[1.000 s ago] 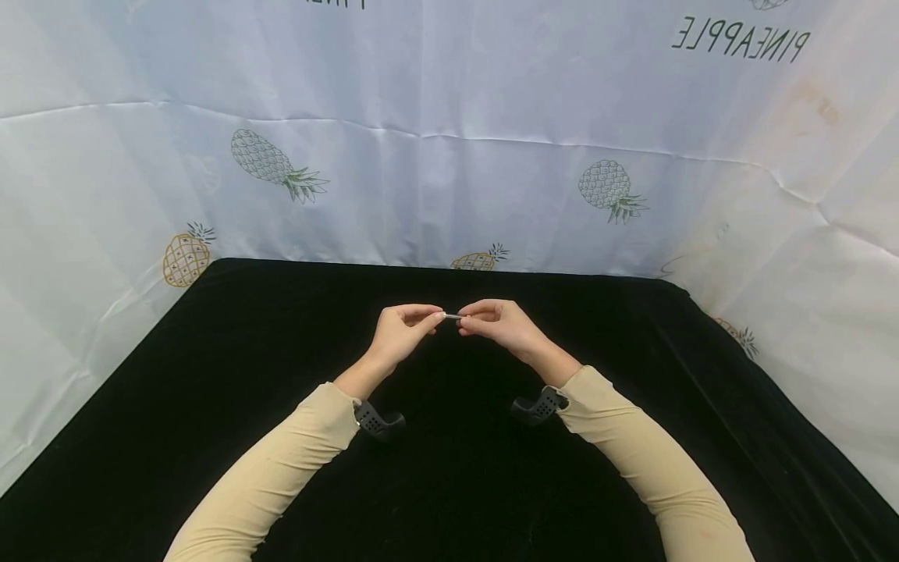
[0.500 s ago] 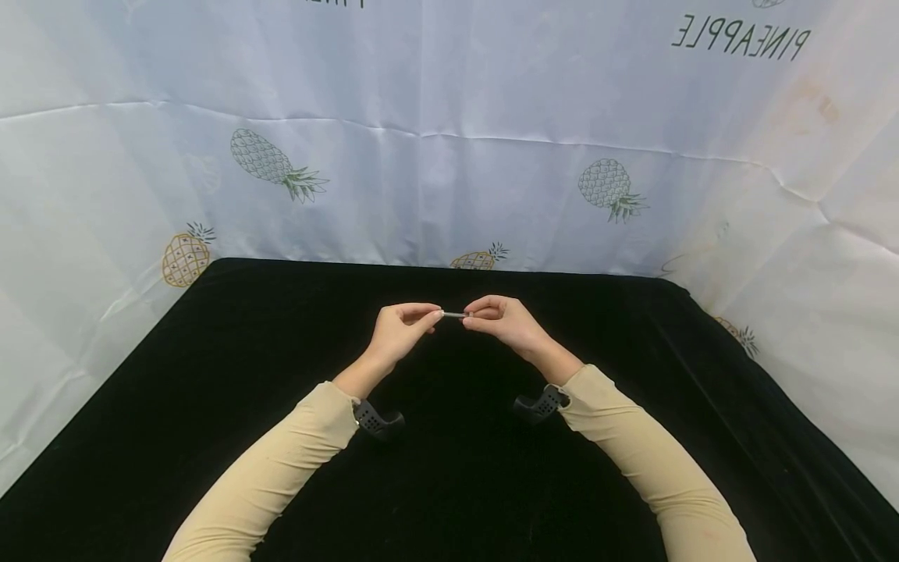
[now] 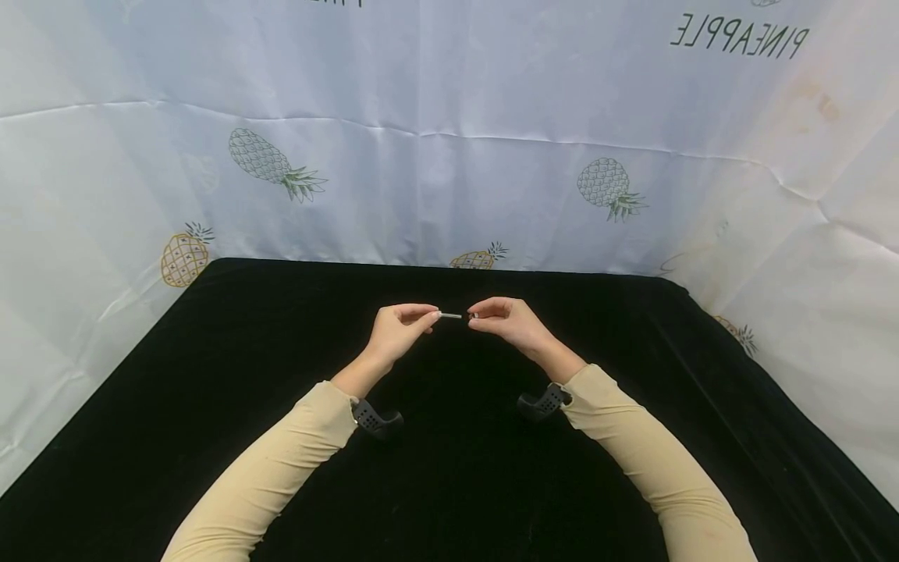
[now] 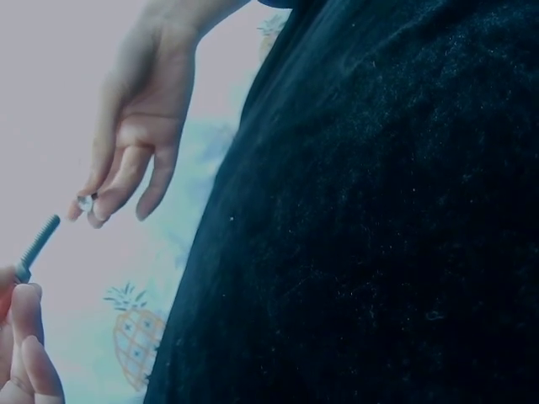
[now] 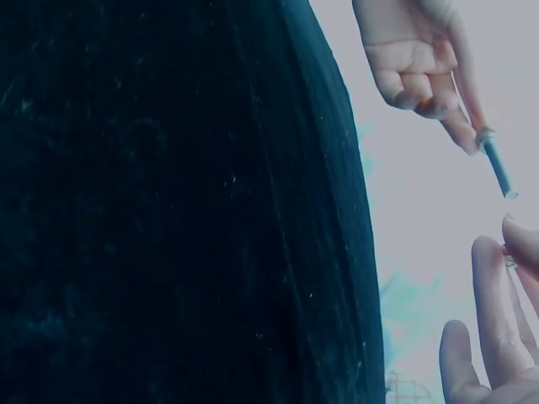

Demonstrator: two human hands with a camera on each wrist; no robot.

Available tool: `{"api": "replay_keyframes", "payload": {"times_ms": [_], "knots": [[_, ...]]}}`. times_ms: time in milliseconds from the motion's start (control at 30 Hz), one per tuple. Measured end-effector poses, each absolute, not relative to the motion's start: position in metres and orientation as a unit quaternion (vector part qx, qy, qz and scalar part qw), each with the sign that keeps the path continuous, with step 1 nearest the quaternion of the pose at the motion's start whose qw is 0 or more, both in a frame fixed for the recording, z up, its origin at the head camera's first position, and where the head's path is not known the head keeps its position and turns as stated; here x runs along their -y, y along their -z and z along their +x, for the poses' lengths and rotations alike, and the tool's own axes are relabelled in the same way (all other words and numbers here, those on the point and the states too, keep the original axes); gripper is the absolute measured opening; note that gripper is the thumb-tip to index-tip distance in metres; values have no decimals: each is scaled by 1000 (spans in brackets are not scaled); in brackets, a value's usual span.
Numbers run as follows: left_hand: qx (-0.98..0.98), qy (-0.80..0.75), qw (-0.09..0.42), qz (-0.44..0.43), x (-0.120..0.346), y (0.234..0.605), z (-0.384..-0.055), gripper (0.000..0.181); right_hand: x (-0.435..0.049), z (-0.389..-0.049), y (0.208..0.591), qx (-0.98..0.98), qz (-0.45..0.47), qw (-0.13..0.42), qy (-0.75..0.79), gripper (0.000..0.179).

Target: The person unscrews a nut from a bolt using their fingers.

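Between thumb and fingertips my left hand [image 3: 393,336] pinches a silvery bolt [image 3: 451,315] by its head end. The threaded shank [image 4: 40,240] points across toward the other hand, its tip bare in the left wrist view. My right hand [image 3: 518,324] pinches a small shiny nut [image 4: 86,202], held a short gap away from the bolt's tip. In the right wrist view the nut [image 5: 510,261] is mostly hidden between finger and thumb, with the bolt [image 5: 498,168] above it. Both hands are raised over the black-covered table.
A black cloth [image 3: 449,468] covers the table. Behind and beside it hang white curtains [image 3: 449,195] printed with pineapples. Each wrist wears a dark strap-mounted device [image 3: 379,420], under beige sleeves [image 3: 281,460].
My right hand has drawn slightly right, and the nut has come away from the bolt's end, leaving a gap. The left hand has stayed nearly in place with the bolt.
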State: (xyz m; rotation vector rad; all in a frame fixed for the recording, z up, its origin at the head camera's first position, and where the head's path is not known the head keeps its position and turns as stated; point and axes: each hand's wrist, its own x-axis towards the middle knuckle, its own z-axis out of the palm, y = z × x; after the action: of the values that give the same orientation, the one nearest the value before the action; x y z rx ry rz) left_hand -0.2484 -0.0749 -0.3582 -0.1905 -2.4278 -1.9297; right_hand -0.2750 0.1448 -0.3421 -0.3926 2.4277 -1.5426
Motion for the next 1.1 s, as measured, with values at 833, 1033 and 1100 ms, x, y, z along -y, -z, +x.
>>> {"api": "replay_keyframes", "payload": {"times_ms": [833, 1033, 1100], "knots": [[793, 609, 5, -20, 88, 371, -256, 28, -167, -284, 356, -855, -113, 133, 488, 37], [796, 605, 0, -12, 91, 373, -257, 28, -170, -285, 359, -860, -114, 128, 480, 36], [797, 604, -2, -9, 91, 374, -258, 28, -171, -286, 360, -864, -116, 126, 474, 35]]}}
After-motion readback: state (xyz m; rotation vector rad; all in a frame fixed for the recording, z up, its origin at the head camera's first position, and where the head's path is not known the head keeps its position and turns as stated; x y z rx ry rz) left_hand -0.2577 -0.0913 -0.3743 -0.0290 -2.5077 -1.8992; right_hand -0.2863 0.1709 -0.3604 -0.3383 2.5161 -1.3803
